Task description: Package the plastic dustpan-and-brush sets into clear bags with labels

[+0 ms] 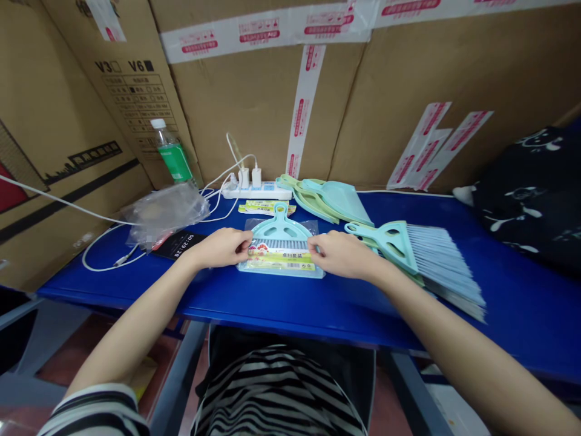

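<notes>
In front of me on the blue table lies a light-blue dustpan and brush set (pixel 281 229), handle pointing away from me. A clear plastic bag (pixel 312 226) is around it, with a yellow-green printed card (pixel 281 259) across the front below the bristles. My left hand (pixel 226 247) is closed at the left edge of the bag, fingers pinched. At the right edge, my right hand (pixel 339 254) is also closed in a pinch on the bag. The fingertips of both hands are partly hidden.
Hand brushes (pixel 447 263) are stacked to the right, with dustpans (pixel 347 200) piled behind. More printed cards (pixel 265 208) lie by a white power strip (pixel 272 191). Crumpled plastic bags (pixel 170 209), a phone (pixel 178 244), cables and a bottle (pixel 175 158) are at left. Cardboard (pixel 254 103) walls the back.
</notes>
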Demonstrator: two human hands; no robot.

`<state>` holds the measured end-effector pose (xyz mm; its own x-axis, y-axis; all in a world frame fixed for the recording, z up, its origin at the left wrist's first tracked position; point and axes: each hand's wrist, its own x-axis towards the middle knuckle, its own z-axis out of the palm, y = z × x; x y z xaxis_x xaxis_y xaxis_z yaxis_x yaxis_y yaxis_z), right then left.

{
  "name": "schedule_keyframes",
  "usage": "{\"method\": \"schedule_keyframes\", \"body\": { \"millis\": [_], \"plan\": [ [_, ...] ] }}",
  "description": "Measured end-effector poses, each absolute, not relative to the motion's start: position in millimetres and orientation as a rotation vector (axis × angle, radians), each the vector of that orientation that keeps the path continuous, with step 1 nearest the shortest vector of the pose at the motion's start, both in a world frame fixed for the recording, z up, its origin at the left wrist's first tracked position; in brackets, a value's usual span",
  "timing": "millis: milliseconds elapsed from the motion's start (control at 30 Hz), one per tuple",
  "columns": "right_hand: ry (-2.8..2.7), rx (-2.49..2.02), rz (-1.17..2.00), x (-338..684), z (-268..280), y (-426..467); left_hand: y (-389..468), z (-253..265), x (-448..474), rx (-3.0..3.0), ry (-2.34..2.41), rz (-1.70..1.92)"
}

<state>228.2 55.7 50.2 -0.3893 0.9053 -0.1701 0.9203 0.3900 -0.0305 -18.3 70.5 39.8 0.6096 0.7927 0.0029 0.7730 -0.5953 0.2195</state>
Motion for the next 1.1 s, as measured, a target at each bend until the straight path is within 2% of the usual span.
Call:
{"method": "schedule_keyframes", "body": {
  "millis": [1100],
  "plan": [
    [2.526,1.649,-0.175,228.7,49.6,56.1,70.3,40.2,-18.2,2.638,1.295,0.141]
  ]
}}
